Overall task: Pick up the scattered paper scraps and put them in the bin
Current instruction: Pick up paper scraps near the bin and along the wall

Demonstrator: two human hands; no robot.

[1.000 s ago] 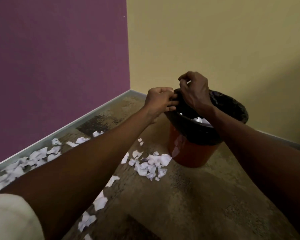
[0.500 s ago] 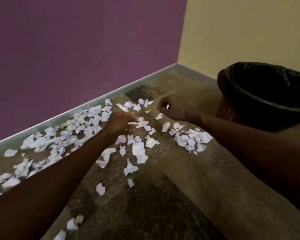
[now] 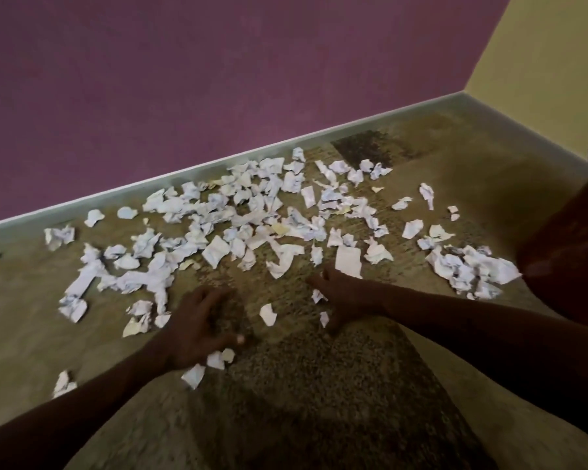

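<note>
A: Status of cleanup?

B: Mostly undone. Large spread of paper scraps (image 3: 252, 215) on the floor (image 3: 353, 385), densest along the skirting board (image 3: 184, 171) under the purple wall (image 3: 218, 62). Smaller heap (image 3: 472, 269) just beside the bin (image 3: 571, 239) at the right edge. Only part of the bin's red side and dark rim in view; contents hidden.

A: Left hand?

B: Left hand (image 3: 197, 327) low over the floor, palm down, fingers (image 3: 211, 295) spread and relaxed, holding nothing visible. Several scraps (image 3: 214, 361) just beside the thumb.

A: Right hand?

B: Right hand (image 3: 343, 293) extended forward, near the floor, fingers loosely spread. Flat rectangular scrap (image 3: 348, 261) just beyond the fingertips; two small scraps (image 3: 318, 295) against the palm side. Contact or grip: cannot tell, motion blur.

A: Step in hand?

B: Judged as reach for a new handful. Both forearms stretched out from the bottom corners, converging on the near edge of the spread.

A: Remaining?

B: Nearly all scraps, by appearance. Many trips to the bin likely.
</note>
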